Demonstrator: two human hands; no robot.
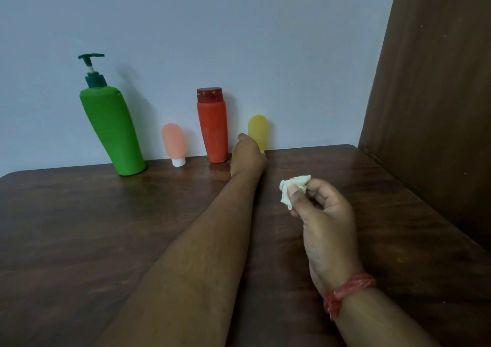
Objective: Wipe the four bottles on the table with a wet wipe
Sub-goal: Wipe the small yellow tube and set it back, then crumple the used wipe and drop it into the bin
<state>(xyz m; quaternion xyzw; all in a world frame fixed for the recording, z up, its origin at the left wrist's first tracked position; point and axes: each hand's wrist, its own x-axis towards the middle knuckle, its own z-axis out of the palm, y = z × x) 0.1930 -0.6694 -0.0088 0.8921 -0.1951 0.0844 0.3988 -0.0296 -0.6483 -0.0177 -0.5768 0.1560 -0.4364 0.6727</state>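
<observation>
You are sitting at a dark brown wood-grain table (79, 227) that is reflecting a dull sheen and showing a few pale specks near its far right corner. A plain pale wall (239, 41) is running behind it, and a brown wooden panel (430, 81) is standing along the right side.

Four bottles are lining the far edge against the wall: a green pump bottle (111, 131) leaning at the left, a small peach tube (174, 143) standing on its white cap, a red bottle (213, 126) with a darker red cap, and a yellow tube (258, 130) at the right.

Your left hand (247, 156) is reaching out to the base of the yellow tube; whether its fingers are gripping it, you cannot tell from here. Your right hand (324, 214), with a red band (348, 291) on its wrist, is hovering nearer you, its fingers (295, 191) curling around and pinching a crumpled white wet wipe (292, 188).
</observation>
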